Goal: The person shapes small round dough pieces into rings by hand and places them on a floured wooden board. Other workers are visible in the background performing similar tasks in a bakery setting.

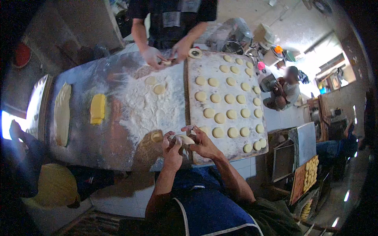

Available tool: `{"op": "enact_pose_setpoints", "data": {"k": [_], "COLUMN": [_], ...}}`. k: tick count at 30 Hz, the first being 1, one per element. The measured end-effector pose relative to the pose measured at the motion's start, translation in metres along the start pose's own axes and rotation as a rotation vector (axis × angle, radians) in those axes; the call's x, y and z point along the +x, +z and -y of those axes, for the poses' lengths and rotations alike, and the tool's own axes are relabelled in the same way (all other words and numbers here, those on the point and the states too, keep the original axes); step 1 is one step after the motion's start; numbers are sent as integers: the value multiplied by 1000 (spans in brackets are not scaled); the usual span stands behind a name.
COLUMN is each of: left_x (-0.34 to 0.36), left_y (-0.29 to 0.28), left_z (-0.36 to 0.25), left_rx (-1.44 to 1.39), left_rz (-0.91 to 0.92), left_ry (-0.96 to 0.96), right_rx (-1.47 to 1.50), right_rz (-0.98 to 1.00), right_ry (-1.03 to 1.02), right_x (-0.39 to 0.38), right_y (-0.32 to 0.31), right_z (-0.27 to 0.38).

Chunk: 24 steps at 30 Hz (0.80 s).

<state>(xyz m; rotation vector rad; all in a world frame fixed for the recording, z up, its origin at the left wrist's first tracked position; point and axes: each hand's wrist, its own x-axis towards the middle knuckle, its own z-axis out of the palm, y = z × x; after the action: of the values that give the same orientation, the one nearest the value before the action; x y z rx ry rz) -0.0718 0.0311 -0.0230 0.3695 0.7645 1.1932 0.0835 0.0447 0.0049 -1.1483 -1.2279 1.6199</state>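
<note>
My left hand [172, 151] and right hand [202, 144] are closed around a soft pale piece of dough [184, 139], pinching it between fingers dusted with flour, above the near edge of the worktable. To their left a round dough piece [156, 137] lies in shadow; two more discs [159, 89] sit in spread flour [141, 108]. On the right, a floured board [220, 151] carries rows of pale dough rounds [231, 114]. Farther left are a yellow block [97, 109] and a long flattened strip of dough [63, 114] on the metal top [82, 145].
A co-worker's hands [153, 59] handle dough across the table, beside a ring-shaped item [195, 52]. A seated person [285, 88] is at the right near buckets [271, 57]. Another person [27, 157] is at the lower left. A tray of shaped dough [309, 177] leans low right.
</note>
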Motion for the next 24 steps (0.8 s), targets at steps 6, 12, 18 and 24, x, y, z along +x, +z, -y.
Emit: {"op": "enact_pose_setpoints", "data": {"k": [6, 12, 18, 24], "left_x": [-6, -6, -9, -28], "left_y": [29, 75, 104, 93], "left_z": [28, 62, 110, 130], "left_rx": [165, 568, 239, 843], "left_rz": [266, 161, -299, -262], "left_ry": [106, 294, 150, 264], "right_rx": [-191, 132, 20, -205], "right_rz": [-280, -320, -515, -404], "right_ry": [232, 47, 33, 85], "right_x": [-16, -57, -74, -101], "right_y": [-36, -64, -68, -72], "right_z": [-14, -11, -10, -24]}}
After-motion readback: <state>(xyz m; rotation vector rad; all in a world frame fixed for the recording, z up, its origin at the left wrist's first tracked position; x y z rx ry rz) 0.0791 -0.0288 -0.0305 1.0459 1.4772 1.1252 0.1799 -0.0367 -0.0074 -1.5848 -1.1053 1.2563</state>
